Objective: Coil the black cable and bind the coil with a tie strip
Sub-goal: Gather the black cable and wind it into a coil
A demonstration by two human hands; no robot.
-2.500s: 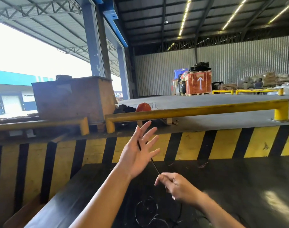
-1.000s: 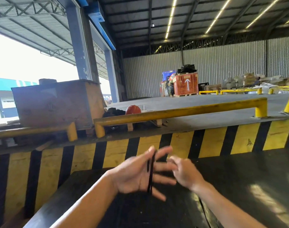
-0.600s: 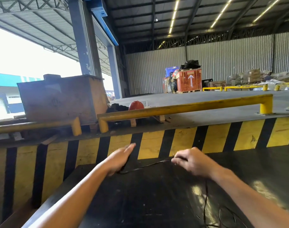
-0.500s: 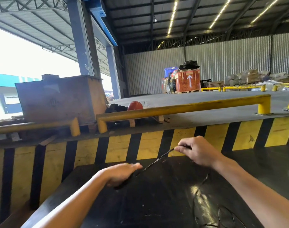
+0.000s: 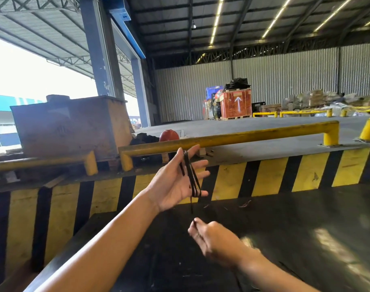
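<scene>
In the head view, coiling is under way: the left hand [image 5: 175, 184], fingers spread, carries several turns of black cable [image 5: 191, 178] across its palm while the right hand [image 5: 209, 234] pinches the trailing strand below, above the dark surface [image 5: 306, 228], next needing another wrap upward, whereas half a second ago the hands stretched the strand apart.

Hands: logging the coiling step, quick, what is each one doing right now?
Left hand: open, fingers spread, loops of the black cable wound around them.
Right hand: closed, pinching the cable strand below the left hand.
</scene>
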